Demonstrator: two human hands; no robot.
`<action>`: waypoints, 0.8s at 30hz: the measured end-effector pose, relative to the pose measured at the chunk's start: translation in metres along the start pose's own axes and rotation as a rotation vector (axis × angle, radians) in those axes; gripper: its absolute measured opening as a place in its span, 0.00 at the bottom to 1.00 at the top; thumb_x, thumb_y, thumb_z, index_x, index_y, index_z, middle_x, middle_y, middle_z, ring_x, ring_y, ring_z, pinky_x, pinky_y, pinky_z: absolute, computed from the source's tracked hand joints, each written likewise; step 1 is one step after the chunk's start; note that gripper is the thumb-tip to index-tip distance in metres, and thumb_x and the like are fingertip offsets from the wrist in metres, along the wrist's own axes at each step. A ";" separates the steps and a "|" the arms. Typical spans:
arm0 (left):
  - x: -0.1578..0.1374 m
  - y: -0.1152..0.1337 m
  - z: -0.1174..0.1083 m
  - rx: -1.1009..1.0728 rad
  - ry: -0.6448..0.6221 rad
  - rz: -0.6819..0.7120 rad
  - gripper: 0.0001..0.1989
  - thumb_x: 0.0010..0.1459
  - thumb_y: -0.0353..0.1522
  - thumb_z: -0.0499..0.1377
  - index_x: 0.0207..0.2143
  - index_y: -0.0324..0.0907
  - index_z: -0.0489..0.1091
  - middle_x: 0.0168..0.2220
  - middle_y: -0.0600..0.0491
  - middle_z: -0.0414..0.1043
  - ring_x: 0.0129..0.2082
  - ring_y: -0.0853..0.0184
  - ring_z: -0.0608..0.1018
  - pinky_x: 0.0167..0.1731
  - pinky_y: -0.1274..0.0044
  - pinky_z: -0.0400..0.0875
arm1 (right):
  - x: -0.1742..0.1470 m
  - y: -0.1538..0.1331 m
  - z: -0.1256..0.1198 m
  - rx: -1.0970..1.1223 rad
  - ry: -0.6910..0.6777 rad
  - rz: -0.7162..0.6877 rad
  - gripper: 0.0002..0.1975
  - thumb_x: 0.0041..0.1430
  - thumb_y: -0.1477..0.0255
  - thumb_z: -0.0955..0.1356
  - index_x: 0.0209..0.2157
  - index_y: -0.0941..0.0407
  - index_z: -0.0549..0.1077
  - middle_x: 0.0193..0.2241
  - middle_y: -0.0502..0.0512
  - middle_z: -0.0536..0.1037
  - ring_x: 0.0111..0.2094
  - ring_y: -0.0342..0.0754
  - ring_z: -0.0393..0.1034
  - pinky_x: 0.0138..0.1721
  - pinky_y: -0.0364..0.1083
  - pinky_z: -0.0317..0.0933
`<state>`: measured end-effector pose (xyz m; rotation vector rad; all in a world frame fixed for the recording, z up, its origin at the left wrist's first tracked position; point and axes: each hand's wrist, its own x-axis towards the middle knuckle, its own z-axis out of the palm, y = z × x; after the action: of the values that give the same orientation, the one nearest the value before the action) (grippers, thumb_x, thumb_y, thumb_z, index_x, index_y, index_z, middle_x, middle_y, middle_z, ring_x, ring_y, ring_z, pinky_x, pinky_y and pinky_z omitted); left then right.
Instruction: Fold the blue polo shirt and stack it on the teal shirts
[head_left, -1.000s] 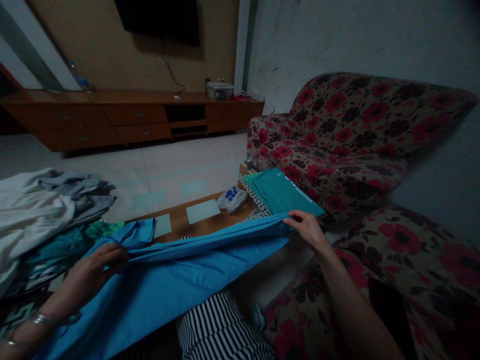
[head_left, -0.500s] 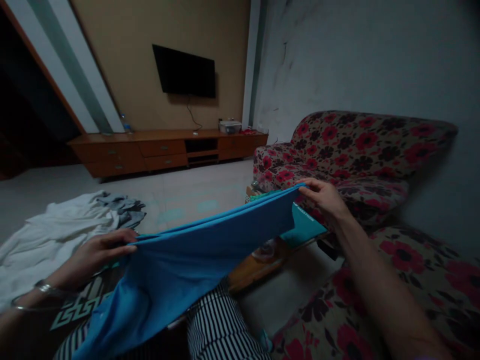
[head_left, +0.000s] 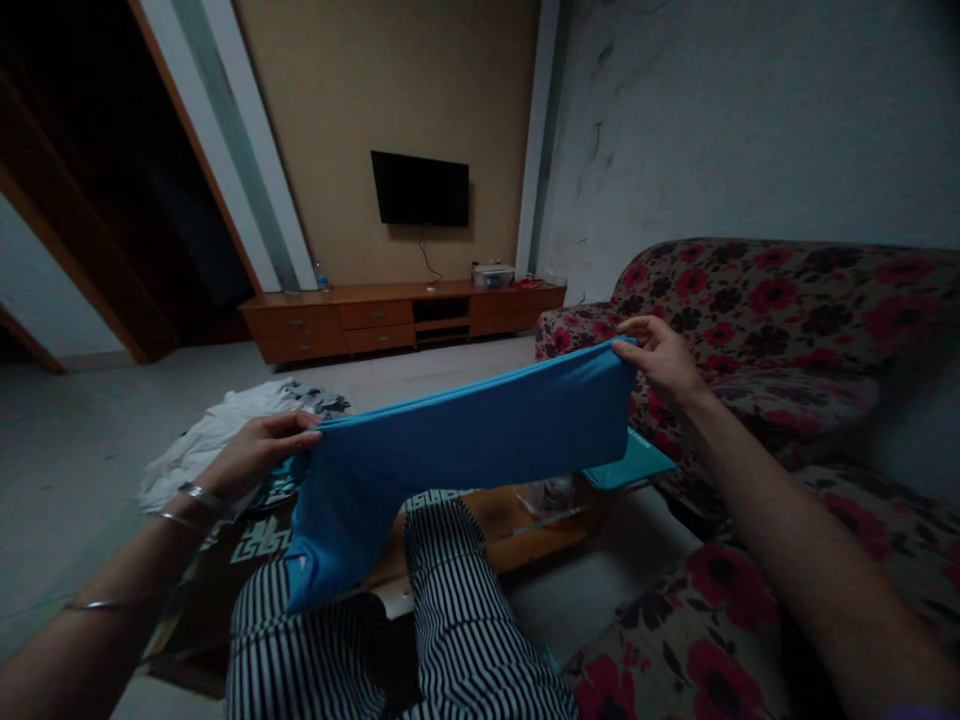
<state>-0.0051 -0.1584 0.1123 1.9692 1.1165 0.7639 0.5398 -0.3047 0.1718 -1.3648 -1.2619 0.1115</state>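
Note:
A bright blue garment [head_left: 465,440] is stretched in the air above my striped-trousered legs [head_left: 457,620]. My left hand [head_left: 259,450] pinches its left end, with bangles on that wrist. My right hand [head_left: 660,360] grips its right end, held higher. The left part of the cloth hangs down over my left knee. Behind the garment lies a low wooden table [head_left: 525,525] with a folded teal shirt [head_left: 630,462] on its right end.
A heap of white and grey clothes [head_left: 225,430] lies on the table's left end. A floral sofa [head_left: 750,330] stands at the right, and I sit on floral cushions [head_left: 690,640]. A wooden TV cabinet [head_left: 397,315] and wall-mounted TV [head_left: 420,188] are at the far wall.
Both hands have lifted the blue garment off the table into the air and pulled it taut. My view has tilted upward, showing more of the room.

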 end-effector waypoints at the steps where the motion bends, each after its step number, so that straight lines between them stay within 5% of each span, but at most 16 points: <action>1: -0.004 0.002 -0.001 -0.017 0.006 -0.001 0.15 0.51 0.41 0.63 0.32 0.37 0.71 0.40 0.48 0.72 0.39 0.67 0.71 0.42 0.73 0.64 | -0.002 -0.004 -0.001 0.016 -0.024 -0.014 0.19 0.45 0.62 0.73 0.39 0.56 0.74 0.34 0.53 0.77 0.29 0.44 0.68 0.27 0.42 0.62; 10: -0.034 0.017 -0.008 -0.111 0.131 0.002 0.16 0.53 0.42 0.61 0.33 0.38 0.65 0.27 0.56 0.65 0.27 0.72 0.66 0.28 0.79 0.61 | -0.015 -0.029 -0.012 -0.133 -0.069 -0.096 0.18 0.48 0.56 0.71 0.32 0.57 0.77 0.30 0.55 0.78 0.30 0.47 0.69 0.30 0.44 0.63; 15: -0.053 0.031 -0.010 0.006 0.307 -0.005 0.18 0.55 0.44 0.59 0.38 0.40 0.65 0.25 0.59 0.61 0.22 0.74 0.62 0.22 0.81 0.57 | -0.022 -0.039 -0.013 -0.155 -0.029 -0.134 0.18 0.50 0.55 0.69 0.31 0.57 0.76 0.28 0.54 0.77 0.28 0.46 0.68 0.28 0.43 0.61; 20: -0.076 0.043 -0.023 0.259 0.574 0.142 0.17 0.55 0.43 0.58 0.40 0.40 0.68 0.33 0.55 0.67 0.29 0.72 0.67 0.28 0.81 0.61 | -0.032 -0.046 -0.013 -0.123 -0.015 -0.134 0.17 0.51 0.56 0.69 0.30 0.57 0.75 0.28 0.54 0.76 0.28 0.45 0.67 0.29 0.43 0.61; 24: -0.093 0.054 -0.046 0.585 0.567 0.293 0.20 0.55 0.46 0.56 0.41 0.40 0.71 0.37 0.53 0.72 0.34 0.67 0.72 0.36 0.77 0.64 | -0.040 -0.047 -0.015 -0.064 -0.064 -0.090 0.18 0.49 0.54 0.70 0.30 0.57 0.75 0.28 0.54 0.76 0.28 0.45 0.67 0.29 0.43 0.62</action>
<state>-0.0576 -0.2453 0.1693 2.5245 1.5239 1.3251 0.5072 -0.3563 0.1876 -1.3660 -1.3881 0.0532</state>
